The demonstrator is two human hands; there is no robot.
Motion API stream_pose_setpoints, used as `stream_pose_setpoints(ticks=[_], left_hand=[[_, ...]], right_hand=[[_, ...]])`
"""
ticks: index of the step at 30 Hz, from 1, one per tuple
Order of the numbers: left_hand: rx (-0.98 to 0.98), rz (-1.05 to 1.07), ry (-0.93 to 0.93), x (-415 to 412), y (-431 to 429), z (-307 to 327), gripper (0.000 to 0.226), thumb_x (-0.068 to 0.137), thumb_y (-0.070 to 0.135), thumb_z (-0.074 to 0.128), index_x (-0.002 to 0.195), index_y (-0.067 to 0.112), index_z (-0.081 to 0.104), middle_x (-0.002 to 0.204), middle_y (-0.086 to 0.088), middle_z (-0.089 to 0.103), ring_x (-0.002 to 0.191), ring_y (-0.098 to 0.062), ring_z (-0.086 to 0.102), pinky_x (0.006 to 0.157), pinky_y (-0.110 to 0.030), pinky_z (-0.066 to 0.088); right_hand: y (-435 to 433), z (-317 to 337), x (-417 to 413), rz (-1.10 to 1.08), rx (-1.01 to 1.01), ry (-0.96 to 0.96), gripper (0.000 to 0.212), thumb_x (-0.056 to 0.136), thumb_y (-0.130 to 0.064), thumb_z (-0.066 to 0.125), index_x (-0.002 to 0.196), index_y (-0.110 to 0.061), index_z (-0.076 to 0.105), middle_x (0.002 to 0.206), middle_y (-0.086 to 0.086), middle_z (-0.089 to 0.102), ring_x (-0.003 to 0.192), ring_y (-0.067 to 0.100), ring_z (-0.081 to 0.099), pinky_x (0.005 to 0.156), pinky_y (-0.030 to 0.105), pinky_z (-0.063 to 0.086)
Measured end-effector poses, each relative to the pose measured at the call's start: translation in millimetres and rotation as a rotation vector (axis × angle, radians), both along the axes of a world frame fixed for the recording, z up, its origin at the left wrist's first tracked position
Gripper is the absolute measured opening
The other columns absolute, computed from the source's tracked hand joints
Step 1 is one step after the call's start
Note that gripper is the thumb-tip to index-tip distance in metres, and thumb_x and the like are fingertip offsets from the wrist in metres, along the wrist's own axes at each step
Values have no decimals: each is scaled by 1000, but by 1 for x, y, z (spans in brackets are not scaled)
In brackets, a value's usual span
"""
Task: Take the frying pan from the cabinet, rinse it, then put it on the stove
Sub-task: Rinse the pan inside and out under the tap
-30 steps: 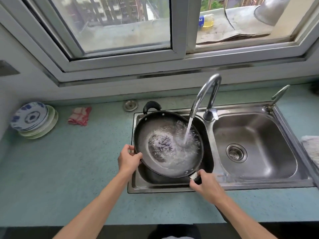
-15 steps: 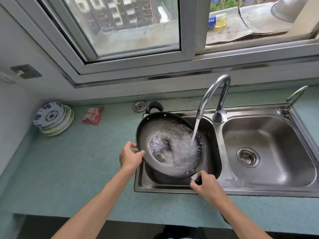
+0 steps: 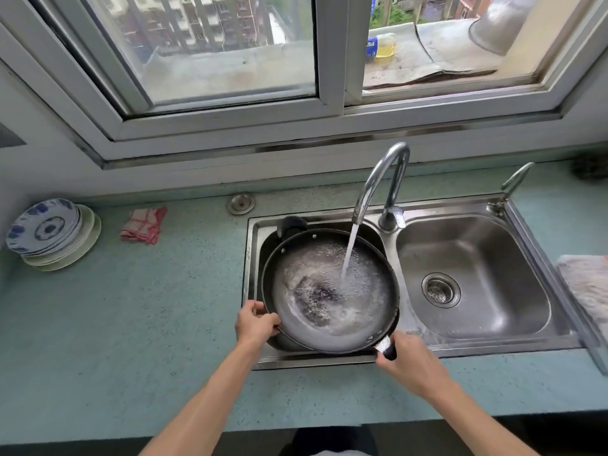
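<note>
A black frying pan [image 3: 329, 327] hangs tilted over the left basin of the steel double sink [image 3: 487, 339]. Water streams from the chrome faucet [image 3: 378, 179] into the pan and swirls across its bottom. My left hand [image 3: 255, 324] grips the pan's left rim. My right hand [image 3: 408, 358] is closed on the long handle at the pan's near right edge. A small black helper handle [image 3: 291, 223] sticks up at the pan's far side.
Stacked plates [image 3: 49, 235] lean against the wall at far left. A red checked cloth [image 3: 144, 223] lies on the teal counter [image 3: 131, 324]. The right basin has a drain strainer [image 3: 441, 289]. A towel [image 3: 585, 284] lies at far right, window above.
The pan has swung a little to level and shifted under the stream, and the water now swirls across more of its bottom. Both hands keep their grip. My head has moved.
</note>
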State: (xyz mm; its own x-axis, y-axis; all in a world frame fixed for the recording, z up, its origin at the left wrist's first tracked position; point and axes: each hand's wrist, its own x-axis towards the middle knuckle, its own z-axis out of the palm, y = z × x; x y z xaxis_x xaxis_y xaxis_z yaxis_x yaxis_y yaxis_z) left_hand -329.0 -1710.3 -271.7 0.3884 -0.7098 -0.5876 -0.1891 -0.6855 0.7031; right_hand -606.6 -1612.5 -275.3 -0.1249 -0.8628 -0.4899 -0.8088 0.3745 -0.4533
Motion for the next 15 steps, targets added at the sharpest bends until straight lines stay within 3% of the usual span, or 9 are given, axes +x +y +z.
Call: stream_pose_setpoints(ticks=[4, 6, 12, 15], left_hand=[[32, -4, 98, -5, 5, -16, 29, 76, -15, 68, 87, 8, 53, 83, -11, 57, 68, -22, 59, 78, -50, 60], [32, -5, 121, -5, 6, -26, 29, 72, -12, 71, 87, 8, 56, 84, -14, 61, 67, -25, 61, 78, -54, 59], [65, -68, 175, -8, 2, -59, 47, 66, -1, 78, 107, 12, 58, 88, -12, 68, 88, -31, 70, 85, -52, 58], [50, -152, 179, -15, 4, -62, 61, 71, -2, 75, 117, 30, 49, 75, -10, 63, 81, -29, 67, 86, -50, 57]], right_hand=[[9, 12, -2, 9, -14, 37, 35, 82, -29, 60, 66, -31, 28, 56, -5, 50, 55, 14, 47, 50, 28, 33], [11, 17, -4, 17, -16, 83, 37, 83, -29, 60, 66, -32, 26, 56, -4, 51, 52, 12, 46, 50, 29, 35], [16, 24, -10, 1, -3, 191, 26, 82, -37, 59, 69, -22, 42, 67, -4, 59, 68, 22, 62, 62, 40, 52], [17, 30, -14, 42, -25, 245, 20, 81, -35, 57, 80, -15, 53, 68, 0, 62, 66, 23, 63, 62, 39, 50]])
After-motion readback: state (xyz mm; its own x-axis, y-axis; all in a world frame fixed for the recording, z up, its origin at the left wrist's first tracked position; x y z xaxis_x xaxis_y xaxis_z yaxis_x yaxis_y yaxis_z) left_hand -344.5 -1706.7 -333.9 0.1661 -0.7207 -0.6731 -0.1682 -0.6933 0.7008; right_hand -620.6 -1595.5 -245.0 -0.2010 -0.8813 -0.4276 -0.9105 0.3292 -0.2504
